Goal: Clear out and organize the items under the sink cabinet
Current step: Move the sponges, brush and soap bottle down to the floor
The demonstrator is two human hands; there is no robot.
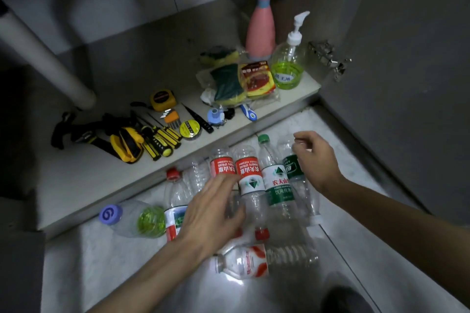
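Observation:
Several empty plastic water bottles lie side by side on the pale floor in front of the cabinet, among them a red-labelled bottle point(248, 173) and a green-capped bottle point(276, 180). My left hand point(213, 208) hovers over the row with its fingers spread, holding nothing. My right hand point(314, 157) hangs above the dark-green-labelled bottle point(293, 166) at the row's right end, fingers loosely curled and empty. Another bottle with a red and white label point(248, 262) lies crosswise nearer to me. A bottle with a purple cap point(132, 218) lies at the left.
On the cabinet floor point(142, 58) sit a pink spray bottle point(260, 30), a green soap pump bottle point(288, 61), sponges point(227, 84), a red packet point(258, 79), a yellow tape measure point(162, 99) and yellow-handled screwdrivers and pliers point(142, 142). A white drain pipe point(43, 58) descends at the left.

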